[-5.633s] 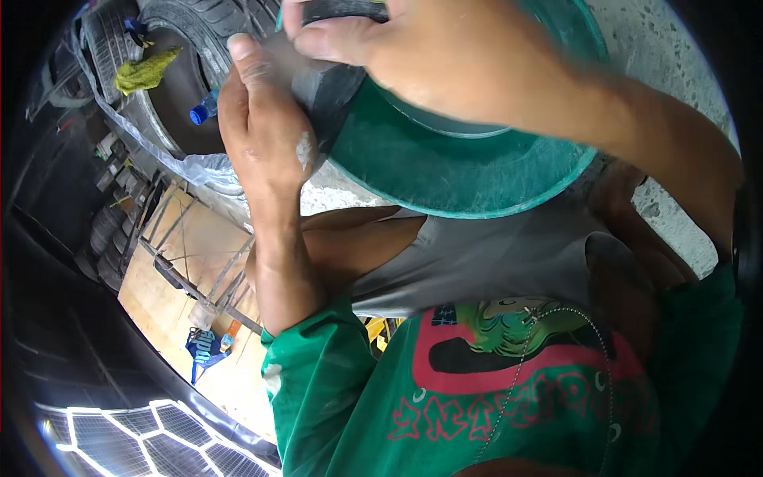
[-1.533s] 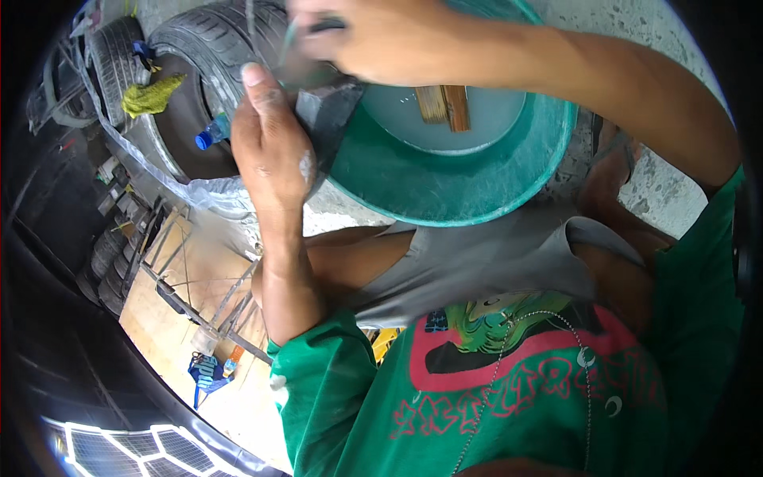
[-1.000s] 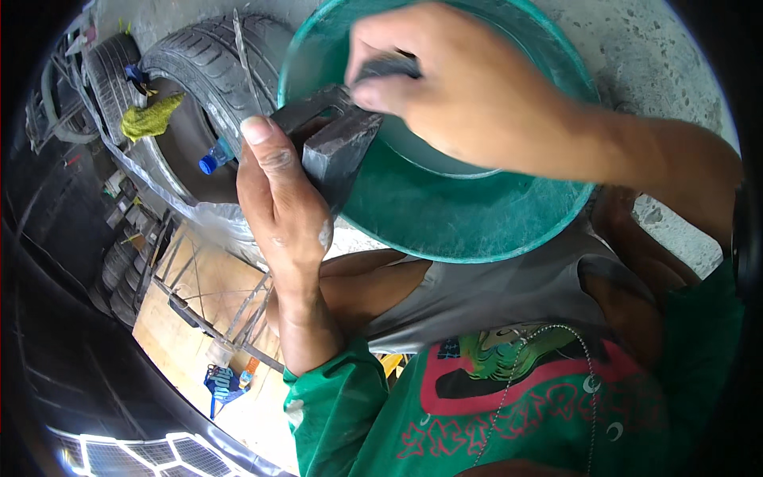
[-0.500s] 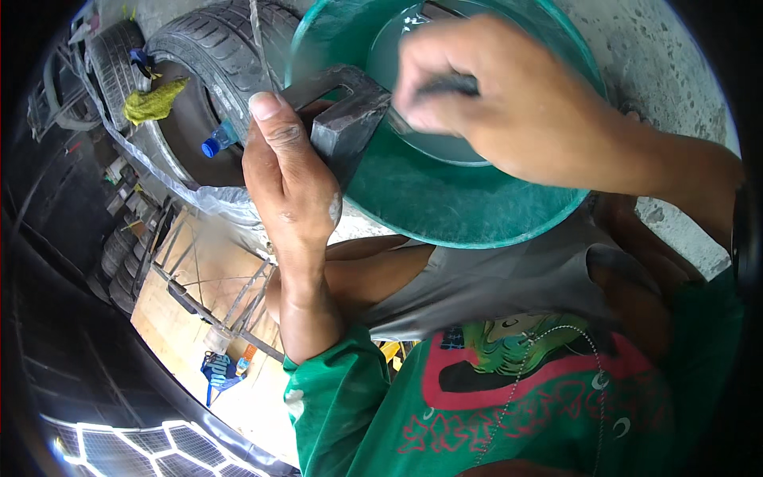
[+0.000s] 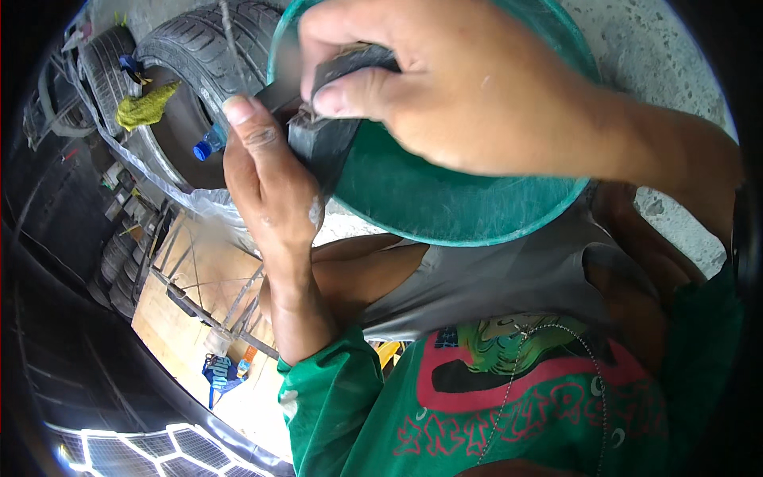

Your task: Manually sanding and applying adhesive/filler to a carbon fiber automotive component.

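Observation:
My left hand (image 5: 270, 179) grips a dark grey angular part (image 5: 319, 149), its thumb lying along the near side; the part has a cut-out opening, now mostly covered. Pinched in my right hand (image 5: 453, 95) is a dark folded piece of sandpaper (image 5: 354, 67), pressed against the top of the part. Both hands are over the left side of a green basin (image 5: 469, 219). Its inside is largely hidden by my right hand and forearm. The right fingertips are partly blurred by motion.
Several tyres stand at the far left, one large tyre (image 5: 208, 48) holding a blue-capped plastic bottle (image 5: 208, 145). A yellow-green cloth (image 5: 149, 107) hangs over it. A wooden board (image 5: 191, 302) with a metal frame lies at left. Rough concrete floor (image 5: 660, 79) shows at right.
My right hand has moved left from over the basin onto the part, bringing the sandpaper against it. My left hand and the part have shifted slightly left.

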Tool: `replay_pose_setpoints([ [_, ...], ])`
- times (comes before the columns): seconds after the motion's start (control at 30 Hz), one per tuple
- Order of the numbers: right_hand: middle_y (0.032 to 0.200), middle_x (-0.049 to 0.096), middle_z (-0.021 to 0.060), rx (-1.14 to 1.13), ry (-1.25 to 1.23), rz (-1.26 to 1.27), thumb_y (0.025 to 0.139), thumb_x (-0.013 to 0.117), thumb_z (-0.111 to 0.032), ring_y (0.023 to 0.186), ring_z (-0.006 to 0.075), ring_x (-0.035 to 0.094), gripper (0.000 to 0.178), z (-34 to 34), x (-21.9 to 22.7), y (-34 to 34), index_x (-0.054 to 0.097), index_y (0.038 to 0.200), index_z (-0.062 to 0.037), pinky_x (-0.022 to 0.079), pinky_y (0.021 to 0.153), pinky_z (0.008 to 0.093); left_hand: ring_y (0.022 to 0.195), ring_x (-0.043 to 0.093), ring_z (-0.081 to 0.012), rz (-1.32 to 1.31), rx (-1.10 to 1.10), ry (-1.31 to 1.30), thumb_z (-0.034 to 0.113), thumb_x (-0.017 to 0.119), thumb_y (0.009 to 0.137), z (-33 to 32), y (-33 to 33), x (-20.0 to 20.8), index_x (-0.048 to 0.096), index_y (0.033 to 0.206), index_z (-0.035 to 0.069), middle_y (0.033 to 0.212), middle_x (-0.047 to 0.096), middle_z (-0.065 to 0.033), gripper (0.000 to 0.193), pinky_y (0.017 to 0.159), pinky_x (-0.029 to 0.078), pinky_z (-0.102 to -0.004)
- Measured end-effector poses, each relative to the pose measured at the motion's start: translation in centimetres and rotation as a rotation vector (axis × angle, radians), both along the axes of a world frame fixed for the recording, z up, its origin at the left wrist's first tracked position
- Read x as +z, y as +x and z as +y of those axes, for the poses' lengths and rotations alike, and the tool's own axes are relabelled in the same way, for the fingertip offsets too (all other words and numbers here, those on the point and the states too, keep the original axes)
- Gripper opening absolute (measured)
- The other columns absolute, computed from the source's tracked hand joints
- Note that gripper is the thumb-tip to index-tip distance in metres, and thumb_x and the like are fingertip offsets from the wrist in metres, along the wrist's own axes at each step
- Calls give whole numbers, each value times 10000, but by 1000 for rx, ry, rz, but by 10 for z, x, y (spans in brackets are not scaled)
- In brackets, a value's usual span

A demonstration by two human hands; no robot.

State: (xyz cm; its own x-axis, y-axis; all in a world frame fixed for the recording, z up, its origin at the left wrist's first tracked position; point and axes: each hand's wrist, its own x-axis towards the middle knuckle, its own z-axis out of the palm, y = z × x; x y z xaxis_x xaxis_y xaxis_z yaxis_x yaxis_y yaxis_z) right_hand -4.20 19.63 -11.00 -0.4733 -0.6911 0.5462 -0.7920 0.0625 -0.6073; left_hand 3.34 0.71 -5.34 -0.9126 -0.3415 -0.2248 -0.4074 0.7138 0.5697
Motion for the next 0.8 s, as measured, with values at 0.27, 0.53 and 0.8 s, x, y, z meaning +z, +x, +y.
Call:
replay_pose_setpoints([
  [0.27,681,596,115,3,-371,-226,873,554,56,570,176,551,127,-9,0,-2,611,761,37,457,537,332,745,536,-147,44,6,95,420,290,1121,4,-2,-2,666,994,-58,826,651,-67,621,682,448,-300],
  [0.53,698,581,91,193,-404,-823,896,526,63,527,149,505,104,-4,0,-10,604,832,40,413,467,306,677,458,-106,69,45,49,427,320,1116,4,-2,-1,656,919,-45,738,583,-2,612,604,383,-282],
  [0.8,721,626,134,60,-418,-832,875,565,56,623,204,604,46,-13,5,5,599,849,39,482,556,358,670,422,-101,63,104,71,418,337,1115,7,-3,-5,609,828,-20,698,526,27,590,589,356,-302],
])
